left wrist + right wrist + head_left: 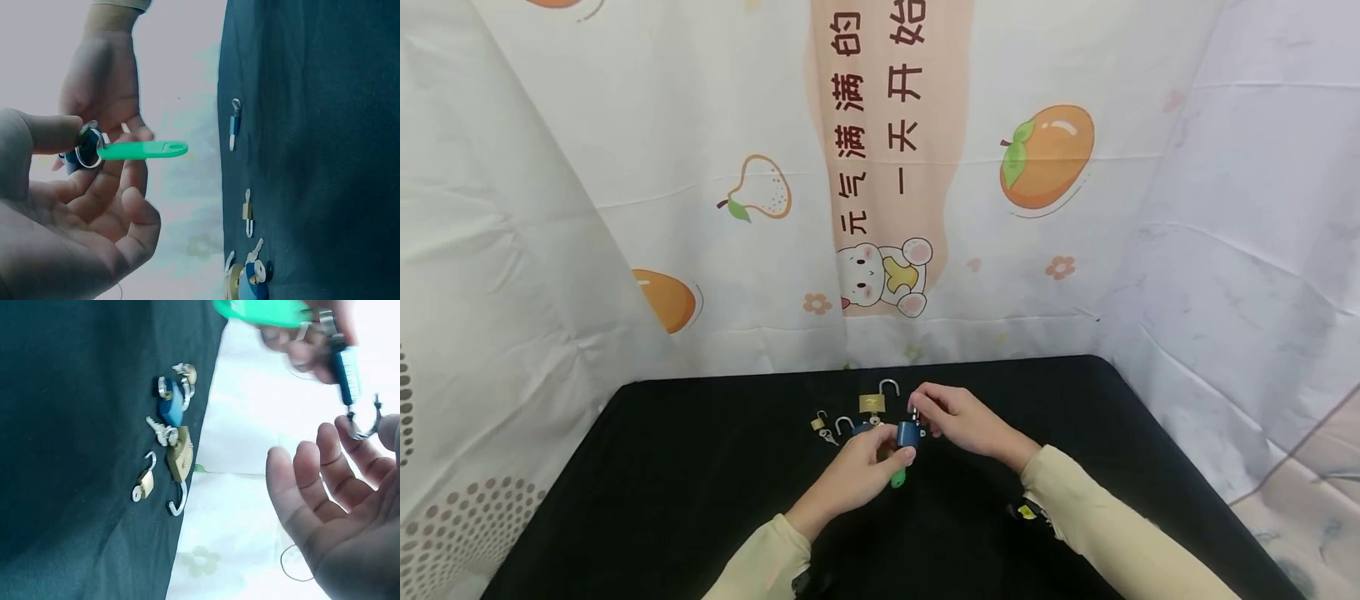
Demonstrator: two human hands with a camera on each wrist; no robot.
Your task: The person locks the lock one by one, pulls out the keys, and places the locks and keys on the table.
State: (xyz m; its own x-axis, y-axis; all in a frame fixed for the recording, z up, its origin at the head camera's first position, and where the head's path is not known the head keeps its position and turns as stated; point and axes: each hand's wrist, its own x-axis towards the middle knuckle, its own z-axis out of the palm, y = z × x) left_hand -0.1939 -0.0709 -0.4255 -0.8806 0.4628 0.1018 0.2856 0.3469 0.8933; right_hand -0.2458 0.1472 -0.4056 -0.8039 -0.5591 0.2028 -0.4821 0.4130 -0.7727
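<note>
Between my two hands is a blue padlock (908, 433), its shackle (369, 431) swung open, one end free of the body in the right wrist view. My left hand (861, 467) grips the padlock at its key end. A metal key ring (89, 153) hangs there with a bright green tag (144, 150), which points away from the lock. The key itself is mostly hidden by the fingers. Thumb and index finger of my right hand (955, 417) pinch the shackle, while its other fingers are loosely spread.
Behind the hands on the black cloth (700, 492) lie a large brass padlock (181, 456), another blue padlock (171, 407) and small brass padlocks (817, 424), with open shackles and keys. A small blue padlock (234, 122) lies apart. A white printed curtain (760, 275) hangs behind.
</note>
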